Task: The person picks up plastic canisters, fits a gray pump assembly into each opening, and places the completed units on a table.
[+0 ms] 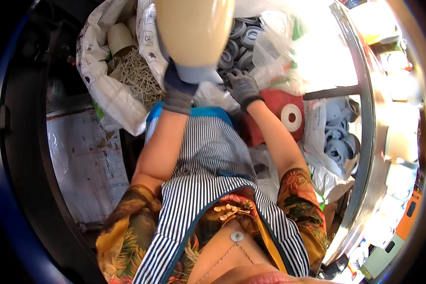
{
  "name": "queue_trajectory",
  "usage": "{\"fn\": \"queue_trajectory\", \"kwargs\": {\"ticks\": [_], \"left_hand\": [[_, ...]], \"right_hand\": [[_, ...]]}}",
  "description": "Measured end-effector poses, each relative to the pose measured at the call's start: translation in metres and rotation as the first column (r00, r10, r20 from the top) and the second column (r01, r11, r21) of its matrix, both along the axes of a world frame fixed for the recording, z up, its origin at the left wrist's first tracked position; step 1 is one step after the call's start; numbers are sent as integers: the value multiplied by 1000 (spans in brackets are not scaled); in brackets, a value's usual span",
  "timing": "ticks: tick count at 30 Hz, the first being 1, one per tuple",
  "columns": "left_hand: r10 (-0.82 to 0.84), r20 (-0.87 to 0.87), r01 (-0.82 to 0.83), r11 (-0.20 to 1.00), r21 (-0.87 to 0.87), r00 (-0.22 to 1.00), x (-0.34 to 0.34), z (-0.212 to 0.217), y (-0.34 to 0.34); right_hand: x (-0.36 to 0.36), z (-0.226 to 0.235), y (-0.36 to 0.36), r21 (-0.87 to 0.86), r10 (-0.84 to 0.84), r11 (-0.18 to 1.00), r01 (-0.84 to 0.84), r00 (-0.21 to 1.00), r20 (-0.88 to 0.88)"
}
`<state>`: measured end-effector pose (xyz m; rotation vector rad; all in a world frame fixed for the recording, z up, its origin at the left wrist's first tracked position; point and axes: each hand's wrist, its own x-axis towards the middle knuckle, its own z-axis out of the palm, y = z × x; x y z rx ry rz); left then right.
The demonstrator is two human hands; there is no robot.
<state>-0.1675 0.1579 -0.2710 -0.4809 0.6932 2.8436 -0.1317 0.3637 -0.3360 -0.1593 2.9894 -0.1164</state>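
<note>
A large, glossy cream-coloured vessel (195,33) with a light grey band at its near end hangs in front of me, at the top of the head view. My left hand (177,87), in a dark grey knitted glove, grips it at the grey band; the vessel hides most of those fingers. My right hand (244,87), gloved alike, is just right of the band with its fingers reaching forward and slightly apart. Beyond that hand lie several dark grey round plastic parts (229,52) in a bag, and crumpled clear plastic (213,97) sits between my hands.
At the left, a white woven sack (92,71) holds many small beige pegs (139,78) and a beige cup-shaped part (120,39). Right of me are a red cloth (270,102) with a cream ring (292,118), and a bag of grey-blue curved parts (338,146) beside a metal frame (371,118).
</note>
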Motion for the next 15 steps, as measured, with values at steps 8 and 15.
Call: {"fn": "queue_trajectory", "kwargs": {"ticks": [8,15], "left_hand": [[-299,-186,22,576,-817,936,12,-71,3],[-97,-94,15,769,-639,991,9,-69,0]], "right_hand": [[-156,-167,41,351,-16,936,-21,995,101],[-173,-172,69,364,-152,930,47,952,266]]}}
